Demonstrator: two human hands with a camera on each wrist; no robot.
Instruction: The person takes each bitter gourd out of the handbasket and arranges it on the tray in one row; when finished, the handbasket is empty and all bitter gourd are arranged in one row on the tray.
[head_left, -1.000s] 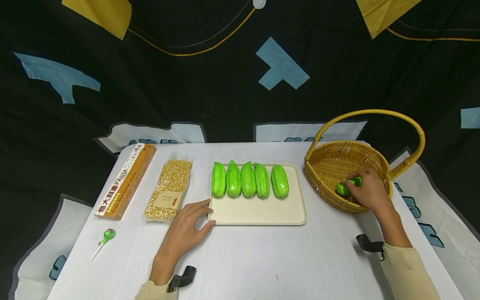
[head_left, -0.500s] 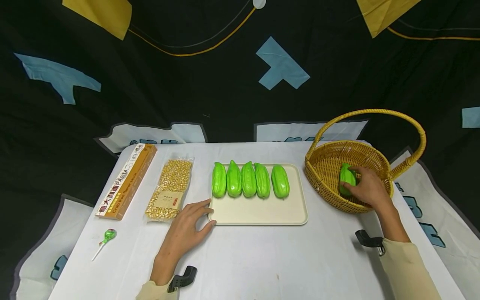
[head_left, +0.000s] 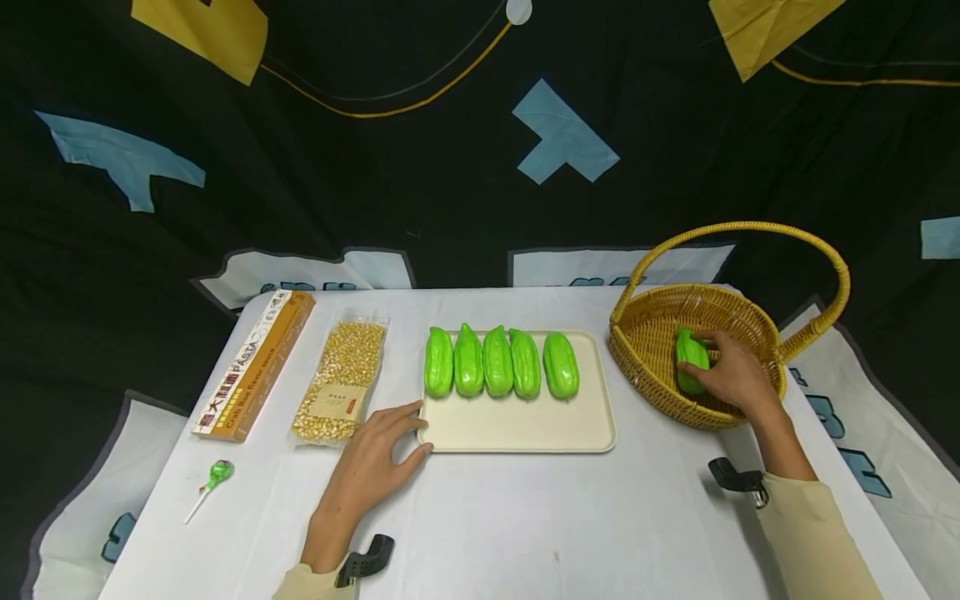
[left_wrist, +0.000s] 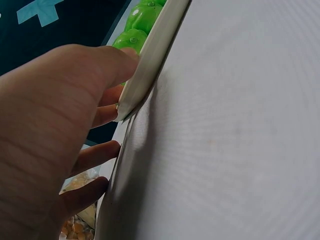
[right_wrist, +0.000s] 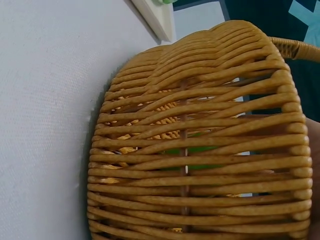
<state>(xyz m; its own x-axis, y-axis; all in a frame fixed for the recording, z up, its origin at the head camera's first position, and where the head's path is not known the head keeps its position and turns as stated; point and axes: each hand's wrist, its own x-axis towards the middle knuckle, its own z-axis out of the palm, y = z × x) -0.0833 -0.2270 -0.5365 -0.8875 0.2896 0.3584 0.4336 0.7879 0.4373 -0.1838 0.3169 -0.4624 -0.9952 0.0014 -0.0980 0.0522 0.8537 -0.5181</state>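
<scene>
My right hand (head_left: 731,371) reaches into the wicker basket (head_left: 630,367) at the right and grips a glossy green bitter melon (head_left: 690,360), fingers on its far end and thumb on its near side. In the right wrist view, the basket's woven wall (right_wrist: 200,150) hides most of that hand, and green shows through the gaps. My left hand (head_left: 371,458) lies at the near left corner of a cream tray (head_left: 517,425), fingertips at its left edge and thumb (left_wrist: 122,62) at the rim. Several more bitter melons (head_left: 497,361) lie side by side along the tray's far half.
Left of the tray lie a bag of corn kernels (head_left: 341,379) and a long pasta box (head_left: 255,367). A green-wrapped lollipop (head_left: 217,473) is near the table's left edge. The basket's tall handle (head_left: 738,227) arches over its opening. A dark patterned cloth (head_left: 375,183) hangs behind.
Inside the basket, the bitter melon in my right hand has turned from lying crosswise to pointing away from me, then shifted slightly left. My left hand stays at the tray corner.
</scene>
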